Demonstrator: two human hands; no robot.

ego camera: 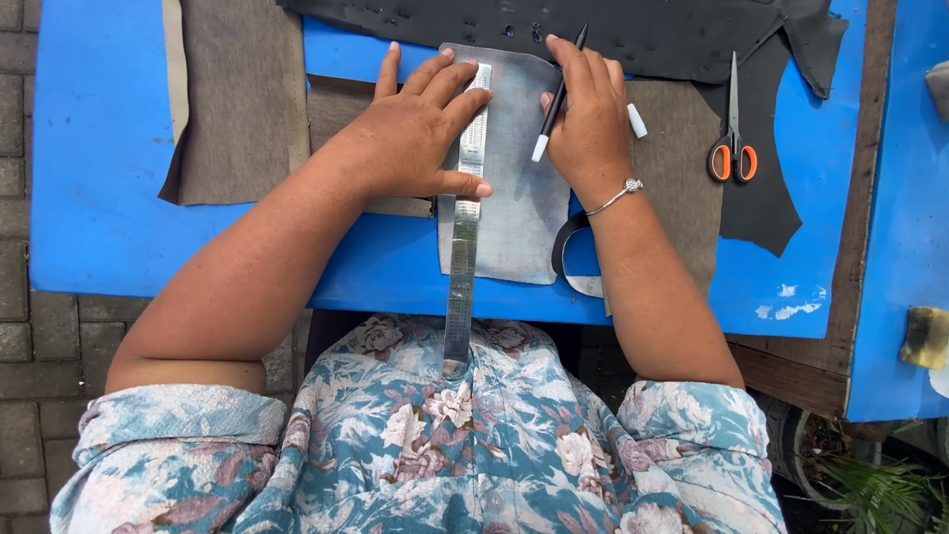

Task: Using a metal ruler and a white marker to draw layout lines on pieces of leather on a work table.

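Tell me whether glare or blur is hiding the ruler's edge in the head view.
Head view: soft, even daylight with faint shadows. The long metal ruler shows mild sheen near the left hand, but its edge stays readable. The right hand and its black white-tipped pen are sharp. The grey rectangular fabric piece is clear.

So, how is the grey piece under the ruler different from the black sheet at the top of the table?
The grey piece is small and roughly rectangular; the black sheet is much larger with an irregular edge. The grey piece looks pale and faded, the black sheet dark, with small holes. The left hand presses the ruler onto the grey piece; no hand rests on the black sheet. Both lie flat on the blue table.
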